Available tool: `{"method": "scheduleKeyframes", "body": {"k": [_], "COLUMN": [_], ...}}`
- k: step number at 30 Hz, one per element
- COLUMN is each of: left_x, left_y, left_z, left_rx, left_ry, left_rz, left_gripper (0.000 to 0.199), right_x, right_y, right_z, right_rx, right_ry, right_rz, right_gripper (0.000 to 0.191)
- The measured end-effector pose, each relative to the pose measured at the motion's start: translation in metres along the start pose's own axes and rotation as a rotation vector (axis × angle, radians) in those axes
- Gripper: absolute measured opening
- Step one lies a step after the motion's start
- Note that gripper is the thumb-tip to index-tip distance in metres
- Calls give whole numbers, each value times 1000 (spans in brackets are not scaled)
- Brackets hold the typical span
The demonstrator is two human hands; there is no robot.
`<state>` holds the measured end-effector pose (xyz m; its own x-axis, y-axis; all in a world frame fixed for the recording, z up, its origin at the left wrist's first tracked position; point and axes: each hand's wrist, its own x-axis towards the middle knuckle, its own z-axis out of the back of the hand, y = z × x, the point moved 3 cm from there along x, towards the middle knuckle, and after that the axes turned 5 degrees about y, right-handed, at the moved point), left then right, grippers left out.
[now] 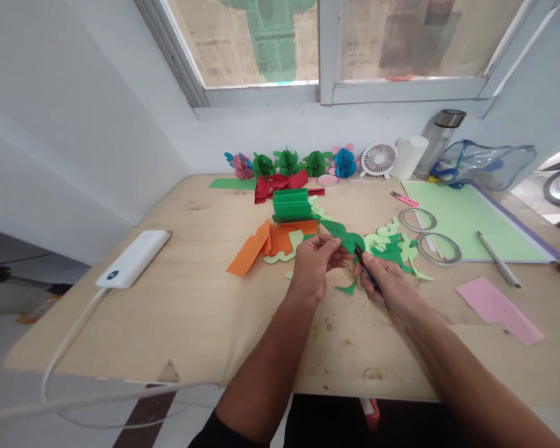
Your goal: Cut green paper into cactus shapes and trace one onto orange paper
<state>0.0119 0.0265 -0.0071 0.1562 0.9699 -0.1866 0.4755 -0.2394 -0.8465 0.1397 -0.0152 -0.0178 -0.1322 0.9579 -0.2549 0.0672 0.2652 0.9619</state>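
Over the middle of the table, my left hand (318, 258) pinches a dark green paper piece (340, 232) with a wavy, curved edge. My right hand (387, 283) is closed around small dark scissors (368, 272), whose blades meet the right end of that green paper. Under and beside the hands lie green paper scraps (394, 252), light and dark. A small dark green offcut (348, 288) rests just below the left fingers. Folded orange paper (249, 249) lies left of my left hand, and a folded green paper stack (292, 204) sits behind it.
Red paper strips (280, 183) lie behind the green stack. Several paper figures, a small white fan (379, 158) and a bottle (441, 140) line the wall. On the right are tape rolls (439, 249), a pen (498, 258) and pink paper (499, 309). A corded white power bank (133, 260) is left.
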Motion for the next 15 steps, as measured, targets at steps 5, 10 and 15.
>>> {"method": "scheduleKeyframes", "body": {"k": [5,10,15], "left_x": [1,1,0], "left_y": [0,0,1], "left_z": [0,0,-2], "left_rx": [8,3,-14], "left_ry": [0,-1,-18], "left_rz": [-2,-1,-6], "left_gripper": [28,28,26], "right_x": [0,0,-1], "right_y": [-1,-1,1], "right_z": [0,-1,-4], "right_rx": [-4,-9,29], "right_ry": [2,-11,-29], "right_rz": [1,6,19], "right_gripper": [49,49,49]}}
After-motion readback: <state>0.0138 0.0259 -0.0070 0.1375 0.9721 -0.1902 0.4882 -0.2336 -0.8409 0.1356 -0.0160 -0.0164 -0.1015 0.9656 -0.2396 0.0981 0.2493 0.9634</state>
